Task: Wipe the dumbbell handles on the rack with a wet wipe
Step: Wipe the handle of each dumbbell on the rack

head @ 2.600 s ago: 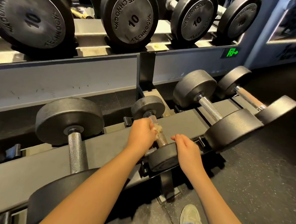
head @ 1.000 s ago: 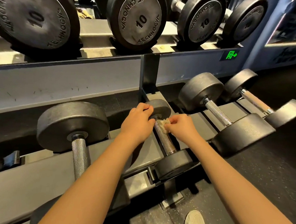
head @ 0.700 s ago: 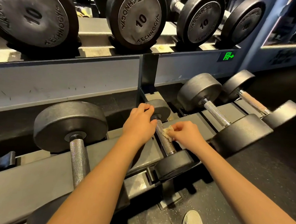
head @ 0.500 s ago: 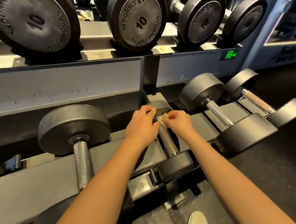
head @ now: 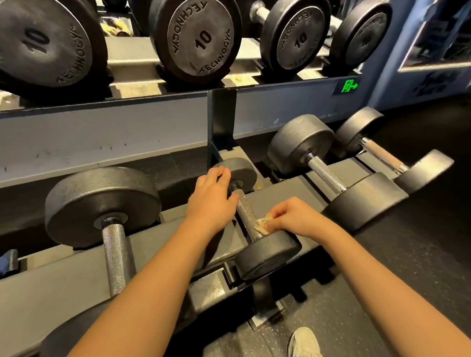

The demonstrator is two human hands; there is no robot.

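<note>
1. Your left hand [head: 211,201] grips the far end of the small black round-headed dumbbell [head: 268,253], fingers [head: 221,175] curled over its far head.
2. Your right hand [head: 295,217] pinches the crumpled off-white wet wipe [head: 263,225] against the knurled silver metal handle [head: 245,209], just beside the near head.
3. The dumbbell lies on the lower shelf of the grey metal rack [head: 45,299].

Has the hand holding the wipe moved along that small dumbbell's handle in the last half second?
Yes. The right hand slid the wipe from the far head down to the near head.
</note>
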